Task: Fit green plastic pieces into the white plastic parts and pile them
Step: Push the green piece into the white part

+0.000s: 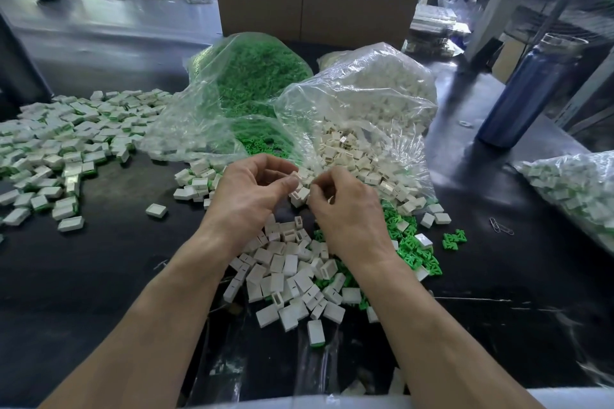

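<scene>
Pinching one white part [298, 195], left hand [247, 191] and right hand [345, 209] work; finished pile [59, 149] large, loose white parts [285, 272] remain.

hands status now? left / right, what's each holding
Left hand: closed, pinching a white part.
Right hand: fingers curled at the same part; what is in its grip cannot be told.

Even, fairly bright light falls from above and behind, with glare on the clear bags [358, 103] and the dark bench [99, 262]. The centre is sharp; the upper edges blur and bend, and the blue bottle [528, 90] leans.
</scene>
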`<control>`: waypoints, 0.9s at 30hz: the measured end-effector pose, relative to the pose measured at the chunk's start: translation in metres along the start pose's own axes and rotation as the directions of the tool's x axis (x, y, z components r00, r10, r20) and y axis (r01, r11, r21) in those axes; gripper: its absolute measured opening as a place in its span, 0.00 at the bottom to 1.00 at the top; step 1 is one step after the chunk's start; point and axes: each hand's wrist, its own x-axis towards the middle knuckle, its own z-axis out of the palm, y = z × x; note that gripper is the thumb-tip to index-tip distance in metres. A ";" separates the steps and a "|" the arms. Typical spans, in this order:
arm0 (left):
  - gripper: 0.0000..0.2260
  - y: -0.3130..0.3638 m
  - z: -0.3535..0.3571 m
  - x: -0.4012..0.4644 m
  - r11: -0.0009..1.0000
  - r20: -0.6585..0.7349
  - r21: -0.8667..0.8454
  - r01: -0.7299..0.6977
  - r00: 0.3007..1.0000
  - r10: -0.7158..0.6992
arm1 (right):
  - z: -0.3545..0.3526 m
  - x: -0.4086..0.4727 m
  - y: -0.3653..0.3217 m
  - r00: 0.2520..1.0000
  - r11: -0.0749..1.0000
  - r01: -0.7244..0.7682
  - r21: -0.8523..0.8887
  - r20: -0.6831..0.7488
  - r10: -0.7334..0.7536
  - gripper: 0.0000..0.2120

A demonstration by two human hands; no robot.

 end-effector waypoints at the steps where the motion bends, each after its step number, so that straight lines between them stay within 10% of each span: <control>1: 0.04 -0.001 0.000 0.001 1.000 0.001 0.005 -0.004 1.000 0.004 | -0.002 -0.001 0.001 1.000 0.990 -0.028 0.139 -0.004 0.029 0.02; 9: 0.04 -0.003 0.000 0.002 0.999 0.025 -0.028 -0.022 0.999 0.023 | -0.010 -0.003 0.002 0.991 0.821 -0.137 0.554 0.081 0.111 0.11; 27: 0.05 0.000 0.000 -0.001 0.996 0.071 -0.053 -0.067 0.995 0.070 | -0.011 -0.003 0.005 0.995 0.811 -0.094 0.577 0.033 0.092 0.06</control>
